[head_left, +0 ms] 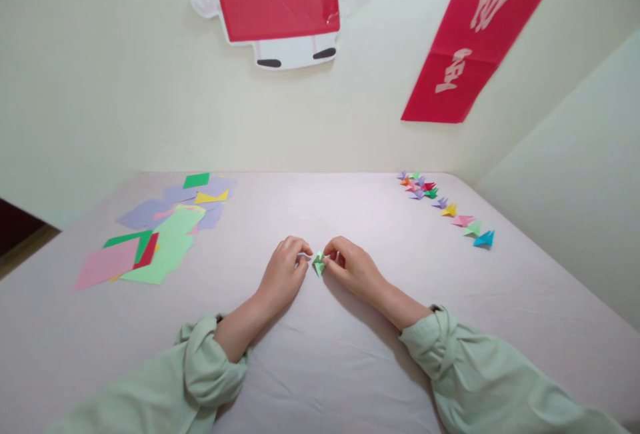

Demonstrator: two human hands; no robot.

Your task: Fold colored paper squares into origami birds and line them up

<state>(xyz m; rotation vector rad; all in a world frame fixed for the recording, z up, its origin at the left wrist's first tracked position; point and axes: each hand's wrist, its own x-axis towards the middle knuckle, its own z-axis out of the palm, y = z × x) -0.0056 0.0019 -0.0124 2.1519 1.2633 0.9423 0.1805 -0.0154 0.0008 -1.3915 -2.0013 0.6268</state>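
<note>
A small light-green folded paper (pixel 319 265) stands on the cloth in front of me, between my two hands. My right hand (pixel 353 267) has its thumb and forefinger at the paper's right edge, pinching it. Just off the left side is my left hand (pixel 286 271), fingers curved with a small gap between forefinger and thumb; nothing shows in it. Several finished folded paper figures (pixel 484 239) in blue, green, pink, yellow, purple and other colours form a line at the right.
Loose sheets of coloured paper (pixel 170 247) lie overlapping at the left, with a pink sheet (pixel 107 264) nearest me. A pale cloth covers the table (pixel 310 354). Behind it rises a wall (pixel 300 121) with a red banner (pixel 480 47) and a red-and-white paper cutout (pixel 280 1).
</note>
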